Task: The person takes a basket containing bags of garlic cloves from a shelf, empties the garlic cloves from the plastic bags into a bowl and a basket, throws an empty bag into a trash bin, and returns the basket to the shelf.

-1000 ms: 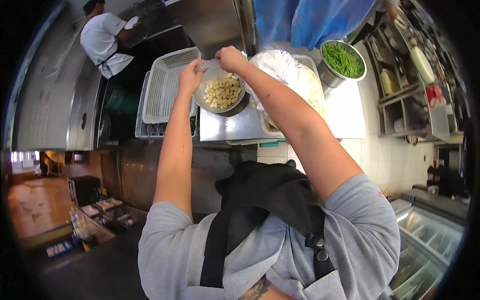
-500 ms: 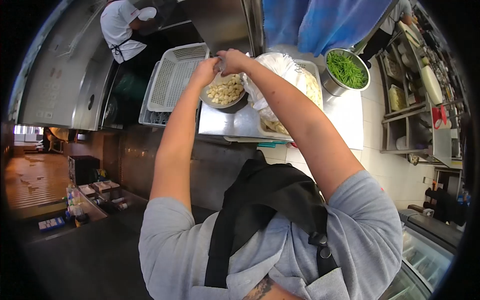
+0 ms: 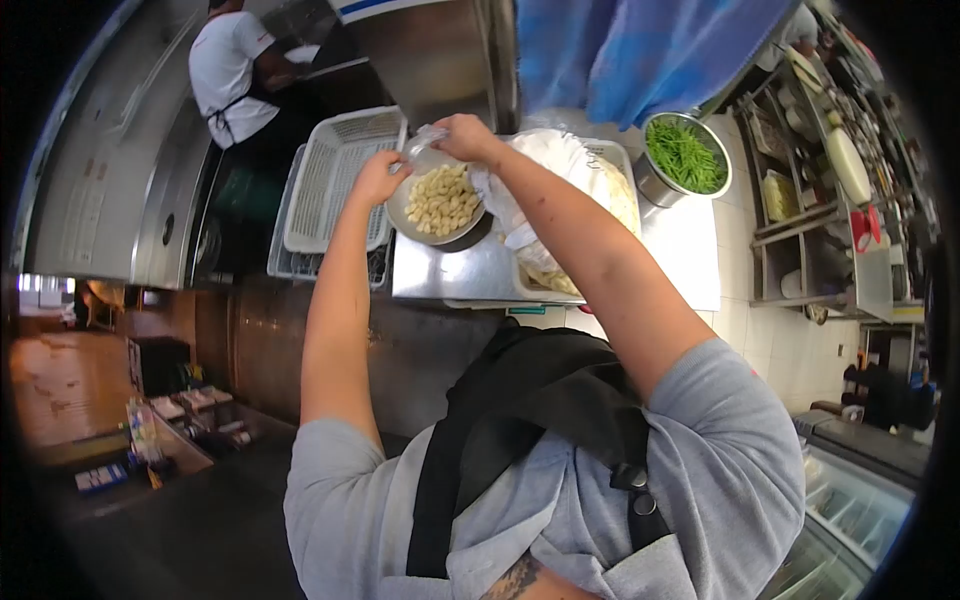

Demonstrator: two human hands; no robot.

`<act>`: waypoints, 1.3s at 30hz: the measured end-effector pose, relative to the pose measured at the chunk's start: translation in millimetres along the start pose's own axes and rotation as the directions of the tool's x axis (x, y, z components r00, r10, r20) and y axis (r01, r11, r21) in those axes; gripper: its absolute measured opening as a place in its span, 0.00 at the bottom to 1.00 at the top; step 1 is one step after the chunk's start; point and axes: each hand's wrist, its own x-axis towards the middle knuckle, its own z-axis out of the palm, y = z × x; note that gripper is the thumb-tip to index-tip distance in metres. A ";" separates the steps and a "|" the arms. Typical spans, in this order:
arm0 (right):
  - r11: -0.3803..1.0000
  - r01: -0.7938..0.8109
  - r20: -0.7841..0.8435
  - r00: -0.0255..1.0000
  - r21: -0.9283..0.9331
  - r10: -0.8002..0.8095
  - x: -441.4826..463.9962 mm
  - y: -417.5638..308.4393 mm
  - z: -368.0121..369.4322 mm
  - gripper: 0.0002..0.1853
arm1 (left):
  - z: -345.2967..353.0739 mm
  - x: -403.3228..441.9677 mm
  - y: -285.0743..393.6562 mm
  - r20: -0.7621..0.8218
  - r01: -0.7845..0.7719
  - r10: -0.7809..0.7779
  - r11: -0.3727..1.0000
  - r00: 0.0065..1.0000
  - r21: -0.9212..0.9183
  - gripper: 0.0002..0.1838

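Observation:
A clear plastic bag (image 3: 427,150) is stretched between my hands over a round metal bowl (image 3: 400,218). My right hand (image 3: 466,138) grips the bag's upper part. At its other edge, the fingertips of my left hand (image 3: 380,178) are pinched together on the plastic. Pale peeled garlic cloves (image 3: 443,202) lie heaped in the bowl, below both hands. Beside the bowl, partly behind my right forearm, a white plastic bag (image 3: 550,165) rests on a tray of pale yellowish pieces (image 3: 622,195), whose kind I cannot make out.
White perforated baskets (image 3: 330,180) stand left of the metal table (image 3: 680,250). At its right end sits a metal pot (image 3: 655,185) of cut green vegetables (image 3: 686,155). A blue curtain (image 3: 640,60) hangs behind. Another person (image 3: 232,75) works at the far left.
My hands have moved apart, left hand down and to the left, with the clear bag now spread between them. More of the garlic shows. The view has shifted slightly.

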 end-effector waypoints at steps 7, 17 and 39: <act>0.988 -0.056 0.094 0.995 0.145 0.043 2.7 -0.4 -24.3 0.22 | 23.5 -6.7 1.1 -0.118 0.107 -0.140 0.962 0.983 -0.252 0.21; 0.920 0.225 -0.190 0.967 0.321 -0.170 -38.3 -6.8 -114.7 0.18 | 40.8 -15.8 20.4 -0.119 0.240 -0.239 0.971 0.964 -0.006 0.17; 0.696 0.522 -0.866 0.225 0.493 0.446 -286.3 402.0 -575.3 0.09 | 167.3 -23.7 533.3 -0.238 0.077 -0.108 0.988 0.965 -0.136 0.09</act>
